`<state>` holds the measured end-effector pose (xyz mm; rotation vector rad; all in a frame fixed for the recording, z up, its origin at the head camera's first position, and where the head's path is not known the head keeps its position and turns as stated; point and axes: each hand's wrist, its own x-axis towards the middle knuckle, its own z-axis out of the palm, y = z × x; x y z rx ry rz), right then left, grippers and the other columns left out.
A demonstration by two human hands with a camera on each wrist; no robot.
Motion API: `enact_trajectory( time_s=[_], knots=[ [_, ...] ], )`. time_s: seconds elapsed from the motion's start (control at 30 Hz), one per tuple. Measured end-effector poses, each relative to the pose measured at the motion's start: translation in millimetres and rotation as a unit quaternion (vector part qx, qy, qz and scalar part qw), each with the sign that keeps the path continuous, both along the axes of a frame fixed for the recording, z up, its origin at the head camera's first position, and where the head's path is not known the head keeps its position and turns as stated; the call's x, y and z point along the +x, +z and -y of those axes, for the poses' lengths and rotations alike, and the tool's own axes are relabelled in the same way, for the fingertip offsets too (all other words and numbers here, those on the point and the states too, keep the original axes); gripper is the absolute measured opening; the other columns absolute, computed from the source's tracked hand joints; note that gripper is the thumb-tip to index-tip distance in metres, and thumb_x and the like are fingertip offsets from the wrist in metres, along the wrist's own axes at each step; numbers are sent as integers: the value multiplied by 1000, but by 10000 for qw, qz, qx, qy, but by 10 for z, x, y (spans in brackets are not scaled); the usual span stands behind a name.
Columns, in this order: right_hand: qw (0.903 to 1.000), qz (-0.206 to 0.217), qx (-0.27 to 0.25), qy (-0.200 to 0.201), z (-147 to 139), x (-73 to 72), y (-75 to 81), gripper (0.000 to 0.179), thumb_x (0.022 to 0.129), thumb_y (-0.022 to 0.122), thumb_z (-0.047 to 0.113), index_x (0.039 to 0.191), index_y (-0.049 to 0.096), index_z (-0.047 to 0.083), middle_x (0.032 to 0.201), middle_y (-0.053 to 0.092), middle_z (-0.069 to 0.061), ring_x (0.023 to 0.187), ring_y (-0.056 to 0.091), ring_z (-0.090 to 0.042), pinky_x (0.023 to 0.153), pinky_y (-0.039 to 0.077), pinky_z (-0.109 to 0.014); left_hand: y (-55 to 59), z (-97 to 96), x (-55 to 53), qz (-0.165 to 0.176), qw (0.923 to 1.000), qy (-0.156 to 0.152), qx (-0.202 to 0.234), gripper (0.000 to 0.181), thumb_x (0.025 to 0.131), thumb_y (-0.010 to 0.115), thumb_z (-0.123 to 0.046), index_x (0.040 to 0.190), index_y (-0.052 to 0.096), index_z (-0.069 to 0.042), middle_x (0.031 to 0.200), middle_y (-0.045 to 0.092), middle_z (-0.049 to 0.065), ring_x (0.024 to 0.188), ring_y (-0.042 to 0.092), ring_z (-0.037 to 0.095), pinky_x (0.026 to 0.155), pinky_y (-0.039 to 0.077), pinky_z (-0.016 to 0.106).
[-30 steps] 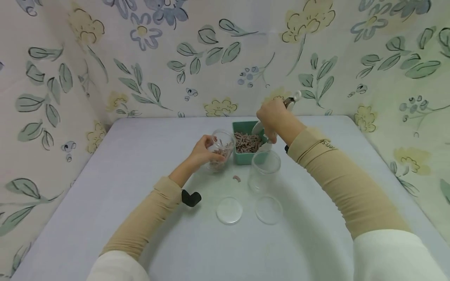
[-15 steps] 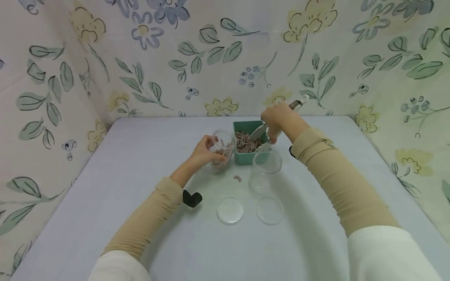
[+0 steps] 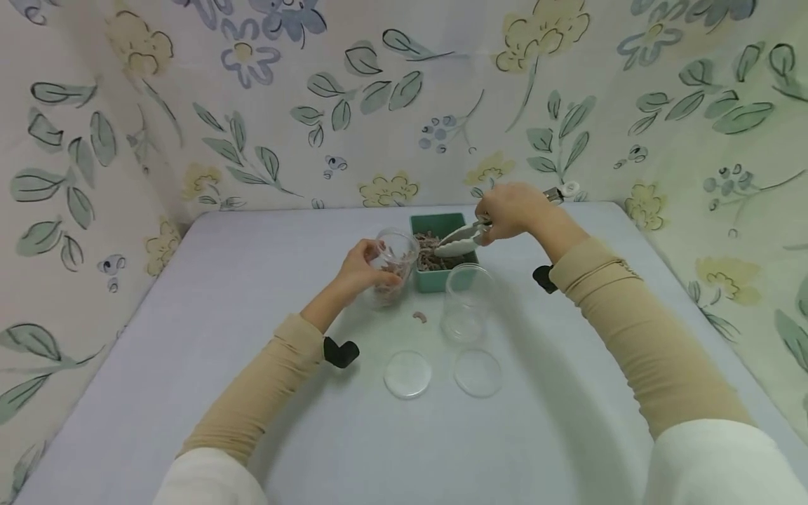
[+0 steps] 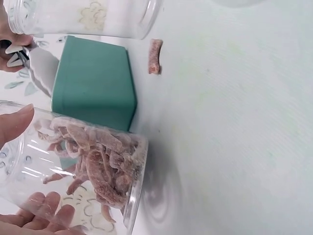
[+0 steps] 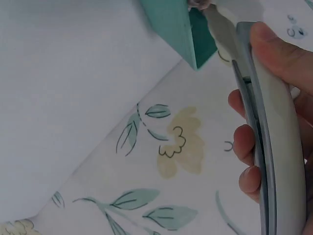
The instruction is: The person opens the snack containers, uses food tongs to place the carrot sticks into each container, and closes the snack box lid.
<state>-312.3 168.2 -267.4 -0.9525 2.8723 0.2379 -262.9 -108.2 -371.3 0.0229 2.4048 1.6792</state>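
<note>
Left hand (image 3: 367, 270): fingers and thumb curved round a clear jar (image 4: 36, 161) part-filled with brownish strips (image 4: 102, 171).
Right hand (image 3: 514, 210): grips white tongs (image 3: 459, 245) over a green bin (image 3: 435, 283).
Green bin: between the hands.
Loose strip (image 3: 419, 317): nearer the left hand.

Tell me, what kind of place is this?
Probably an indoor work spot, though I can't tell which room: a pale table before a flowery backdrop, with clear jars and a green tub.

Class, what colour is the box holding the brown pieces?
The box is teal green, showing best in the left wrist view.
</note>
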Motion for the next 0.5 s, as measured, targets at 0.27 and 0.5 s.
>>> enact_trajectory(
  time_s=[0.27, 0.5],
  knots=[
    [9999, -129, -110, -8, 55, 15, 6, 48, 76, 79, 38, 110, 71, 5, 84, 67, -6, 74, 59, -24, 66, 52, -42, 37, 16, -16, 131, 9998, 139, -8, 72, 75, 83, -4, 134, 41, -3, 151, 36, 15, 141, 31, 29, 113, 30, 43],
    [9968, 491, 307, -559, 228, -67, -100, 96, 70, 83, 47, 143, 42, -1, 127, 59, -20, 112, 57, -39, 90, 47, -57, -1, -10, -11, 142, 9998, 102, 129, 73, 75, 83, -2, 134, 42, -4, 151, 37, 14, 141, 31, 28, 114, 28, 43]
  ],
)
